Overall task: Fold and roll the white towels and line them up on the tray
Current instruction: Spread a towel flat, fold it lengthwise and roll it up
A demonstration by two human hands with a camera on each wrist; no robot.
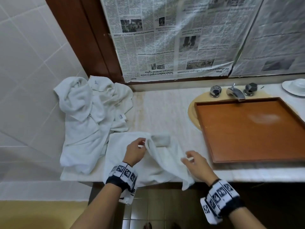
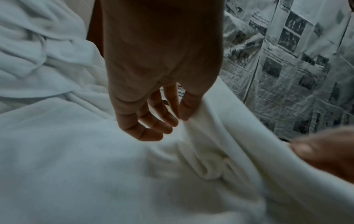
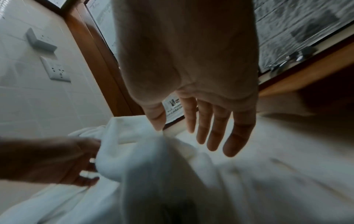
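Both hands pinch one white towel (image 1: 158, 162) at near counter edge: left hand (image 1: 134, 152), right hand (image 1: 196, 162). Towel heap (image 1: 85, 116) far left. Tray (image 1: 247, 129) right.

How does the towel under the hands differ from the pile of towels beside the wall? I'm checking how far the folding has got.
The towel under the hands lies mostly spread at the counter's front edge, one corner hanging over; the pile of towels is crumpled in a heap. The left hand pinches a fold of the spread towel and the right hand holds its edge; nothing touches the pile. Both are white; neither is on the tray.
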